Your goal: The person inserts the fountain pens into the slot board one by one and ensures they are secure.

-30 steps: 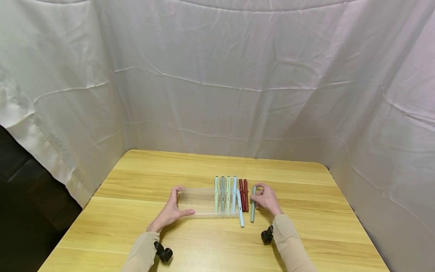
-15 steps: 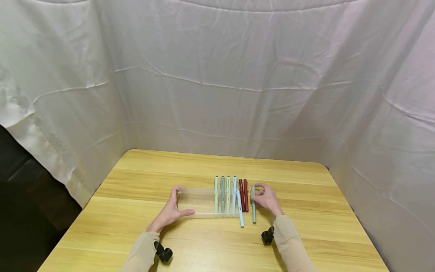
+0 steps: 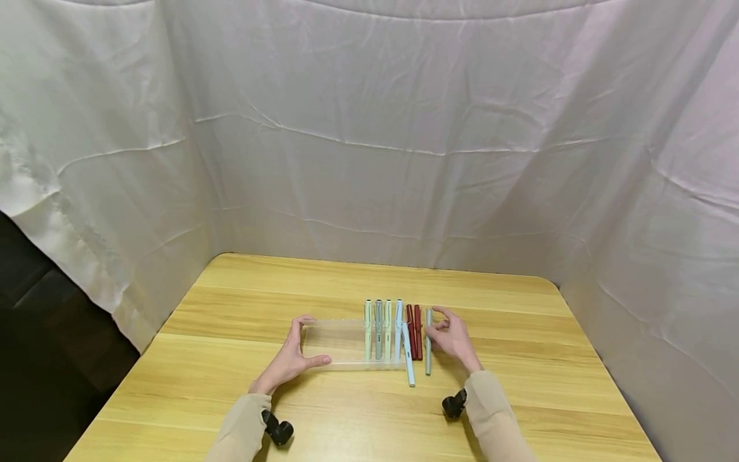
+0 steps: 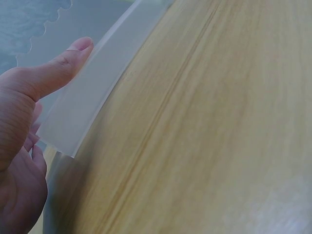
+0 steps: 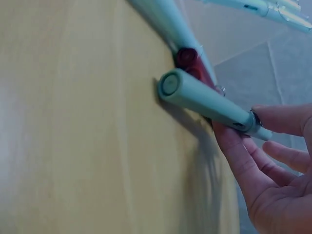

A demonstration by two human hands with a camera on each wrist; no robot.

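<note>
Pen in grey-green (image 3: pixel 428 362) is pinched between thumb and fingers of the right hand (image 3: pixel 453 335), just beside two red pens (image 3: pixel 417 333) lying side by side; the left hand (image 3: pixel 288 360) is spread wide round the left end of a clear tray (image 3: pixel 335 344) and grips it, thumb on the near edge; four pens (image 3: pixel 378 346), pale green, grey-green, pale green and light blue, lie in a row across the tray's right part; a slanted light blue pen (image 3: pixel 409 366) reaches past its near right corner, over the wooden table (image 3: pixel 358 423).
</note>
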